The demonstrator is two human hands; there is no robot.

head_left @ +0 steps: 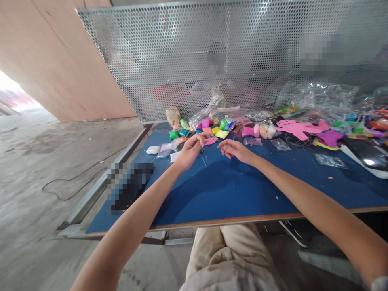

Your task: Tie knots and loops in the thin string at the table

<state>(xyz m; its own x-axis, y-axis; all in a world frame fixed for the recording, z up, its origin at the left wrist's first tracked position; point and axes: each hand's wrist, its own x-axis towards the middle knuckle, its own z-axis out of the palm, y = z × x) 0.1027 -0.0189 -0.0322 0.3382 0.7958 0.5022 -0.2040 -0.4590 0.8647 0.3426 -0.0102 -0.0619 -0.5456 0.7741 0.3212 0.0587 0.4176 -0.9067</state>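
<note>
Above the middle of the blue table (218, 198), my left hand (191, 152) has its fingers pinched together. A thin, pale strand (204, 159) hangs from it; its exact kind is too fine to make out. My right hand (238, 151) hovers a short way to the right, fingers loosely bent and apart, with nothing visible in it. Just beyond my hands lie a pink piece (211, 141), a yellow packet (222, 133) and other small colored packets. A white object (175, 156) lies beside my left hand, partly hidden by it.
A perforated metal panel (188, 52) borders the table's far side. At left are a white case (153, 150) and a dark, pixelated object (133, 186). Toward the right lie a pink figure cutout (301, 128), clear plastic bags (327, 97) and a black glossy item (365, 155).
</note>
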